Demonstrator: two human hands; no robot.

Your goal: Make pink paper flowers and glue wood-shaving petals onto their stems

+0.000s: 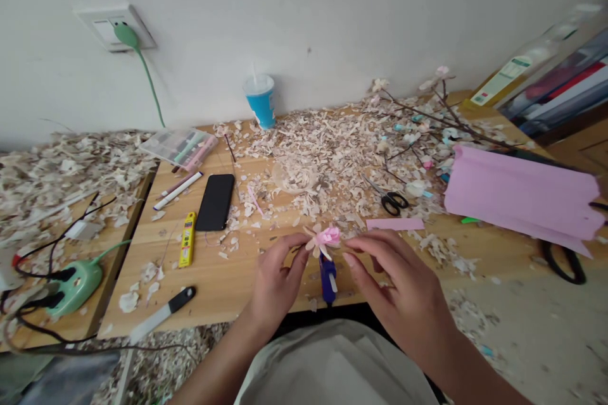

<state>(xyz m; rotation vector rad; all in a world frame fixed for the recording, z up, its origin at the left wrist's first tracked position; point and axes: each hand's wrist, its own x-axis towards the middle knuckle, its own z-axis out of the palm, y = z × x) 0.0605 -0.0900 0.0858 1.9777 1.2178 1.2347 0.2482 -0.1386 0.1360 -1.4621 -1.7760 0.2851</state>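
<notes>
A small handmade flower (327,237) with a pink centre and pale cream petals is held up near the table's front edge. My left hand (281,272) pinches it from the left, at its stem end. My right hand (396,272) is just right of the pink tip, thumb and forefinger apart; I see nothing between them, and contact with the tip is unclear. Below the flower lies a blue glue gun (327,281) with a white stick in it. Black-handled scissors (393,202) and a pink paper strip (395,224) lie beyond my right hand.
Pale shavings cover the back of the table. A phone (215,202), a yellow blade box (187,240), a utility knife (164,313) and a marker case (180,147) are left. A blue cup (261,104) stands by the wall. Pink paper (520,196) and flowered twigs (441,117) are right.
</notes>
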